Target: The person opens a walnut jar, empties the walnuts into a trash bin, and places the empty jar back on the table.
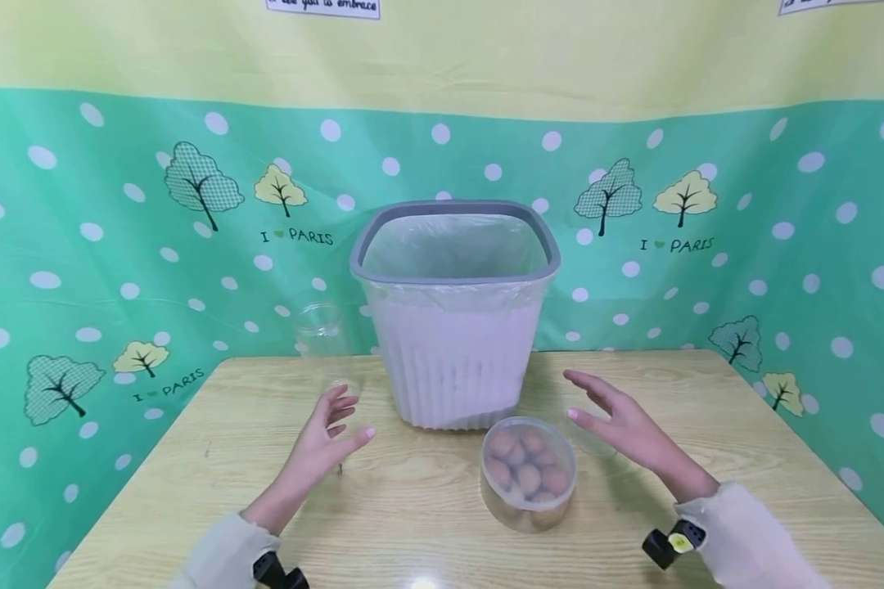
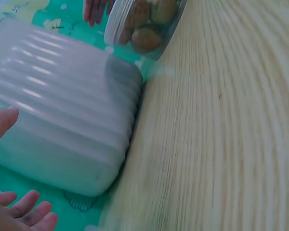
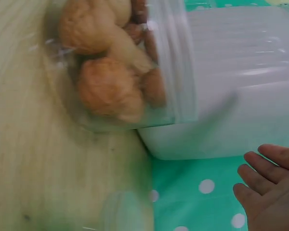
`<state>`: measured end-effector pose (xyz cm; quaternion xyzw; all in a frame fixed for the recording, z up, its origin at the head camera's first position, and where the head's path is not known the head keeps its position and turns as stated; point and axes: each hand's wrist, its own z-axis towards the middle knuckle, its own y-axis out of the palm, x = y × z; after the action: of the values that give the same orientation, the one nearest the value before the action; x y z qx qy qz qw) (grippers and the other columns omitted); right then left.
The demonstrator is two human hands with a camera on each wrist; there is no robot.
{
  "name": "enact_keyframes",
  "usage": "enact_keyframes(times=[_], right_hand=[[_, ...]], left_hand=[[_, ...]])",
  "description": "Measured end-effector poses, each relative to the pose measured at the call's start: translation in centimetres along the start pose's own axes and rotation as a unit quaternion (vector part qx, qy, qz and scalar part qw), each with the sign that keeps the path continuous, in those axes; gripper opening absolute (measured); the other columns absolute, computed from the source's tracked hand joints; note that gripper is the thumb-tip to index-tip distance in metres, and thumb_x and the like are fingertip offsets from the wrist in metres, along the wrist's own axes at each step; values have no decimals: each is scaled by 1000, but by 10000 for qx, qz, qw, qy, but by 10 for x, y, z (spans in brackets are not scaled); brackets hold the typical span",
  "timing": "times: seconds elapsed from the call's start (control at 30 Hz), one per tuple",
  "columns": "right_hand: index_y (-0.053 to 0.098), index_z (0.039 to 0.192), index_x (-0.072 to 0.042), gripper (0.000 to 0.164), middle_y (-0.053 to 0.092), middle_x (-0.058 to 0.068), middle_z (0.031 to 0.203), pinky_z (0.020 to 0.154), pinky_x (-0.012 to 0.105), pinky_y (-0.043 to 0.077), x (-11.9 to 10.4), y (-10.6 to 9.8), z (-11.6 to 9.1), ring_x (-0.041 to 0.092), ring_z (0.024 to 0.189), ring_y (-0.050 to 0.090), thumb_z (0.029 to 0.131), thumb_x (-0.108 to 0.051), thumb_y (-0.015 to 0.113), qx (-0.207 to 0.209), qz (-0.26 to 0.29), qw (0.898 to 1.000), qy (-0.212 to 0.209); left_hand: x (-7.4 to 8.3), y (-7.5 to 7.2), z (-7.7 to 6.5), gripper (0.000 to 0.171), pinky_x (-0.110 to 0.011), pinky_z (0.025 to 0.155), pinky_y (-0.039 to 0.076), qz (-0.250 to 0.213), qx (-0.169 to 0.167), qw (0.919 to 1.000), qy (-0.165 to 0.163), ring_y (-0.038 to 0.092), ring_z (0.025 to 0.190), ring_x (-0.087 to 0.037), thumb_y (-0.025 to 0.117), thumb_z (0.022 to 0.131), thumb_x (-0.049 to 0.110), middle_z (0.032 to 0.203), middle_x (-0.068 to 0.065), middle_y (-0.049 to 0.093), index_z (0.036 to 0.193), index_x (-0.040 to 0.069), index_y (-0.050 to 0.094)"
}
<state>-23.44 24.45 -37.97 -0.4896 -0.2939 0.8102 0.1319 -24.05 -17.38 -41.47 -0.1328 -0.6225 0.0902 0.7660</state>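
My left hand (image 1: 317, 450) hovers over the table's left side, fingers loosely bent and thumb apart, holding nothing. A tall clear plastic container (image 1: 320, 331) stands just behind it. On the other side my right hand (image 1: 629, 425) is raised with its fingers spread away from the thumb, also holding nothing. Nearest to it is a round clear tub (image 1: 528, 474) with a lid, full of what look like walnuts (image 3: 108, 86). Between and behind the hands stands a pale ribbed trash bin (image 1: 457, 352) with a grey rim and a clear liner. Neither hand touches these things.
A faint clear object (image 1: 597, 442) lies beneath the right hand; its kind is hard to tell, and it appears blurred in the right wrist view. The wooden table (image 1: 412, 507) ends against a green dotted curtain (image 1: 265, 294) at the back and sides.
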Motion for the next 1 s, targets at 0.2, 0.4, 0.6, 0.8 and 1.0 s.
enact_keyframes(times=[0.2, 0.4, 0.6, 0.8, 1.0], right_hand=[[28, 143, 8, 67, 34, 29, 144, 101, 9, 26, 20, 8, -13, 47, 131, 30, 89, -13, 62, -585, 422, 9974, -48], [17, 146, 7, 80, 24, 32, 147, 102, 14, 29, 34, 13, -21, 51, 132, 23, 87, -16, 65, -1268, 1072, 9860, -125], [14, 147, 6, 88, 23, 35, 145, 102, 18, 33, 42, 19, -28, 54, 131, 23, 83, -17, 70, -1369, 1287, 9820, -162], [11, 148, 6, 94, 22, 36, 146, 102, 17, 33, 47, 24, -31, 31, 136, 30, 81, -15, 73, -1507, 1540, 9763, -178], [5, 149, 4, 99, 9, 37, 148, 101, 11, 28, 54, 29, -34, -12, 129, 26, 80, -11, 74, -1772, 1989, 9636, -227]], left_hand=[[10, 17, -7, 74, -54, 103, 35, -223, -237, 9991, 256, 41, 126, -41, 74, 79, 6, 133, -24, 48, 140, -2, 32], [18, 34, -16, 75, -54, 103, 35, -374, -604, 9971, 259, 41, 126, -39, 76, 77, 7, 132, -23, 49, 139, -1, 35], [20, 48, -25, 78, -55, 102, 36, -399, -1159, 9909, 551, 40, 125, -42, 75, 78, 13, 134, -24, 46, 141, -3, 32], [23, 60, -28, 77, -55, 101, 37, -550, -1455, 9854, 694, 39, 125, -42, 75, 79, 13, 135, -24, 45, 141, -1, 33], [29, 75, -27, 77, -55, 101, 36, -719, -1746, 9785, 831, 38, 128, -40, 74, 79, 13, 139, -22, 43, 142, 0, 31]])
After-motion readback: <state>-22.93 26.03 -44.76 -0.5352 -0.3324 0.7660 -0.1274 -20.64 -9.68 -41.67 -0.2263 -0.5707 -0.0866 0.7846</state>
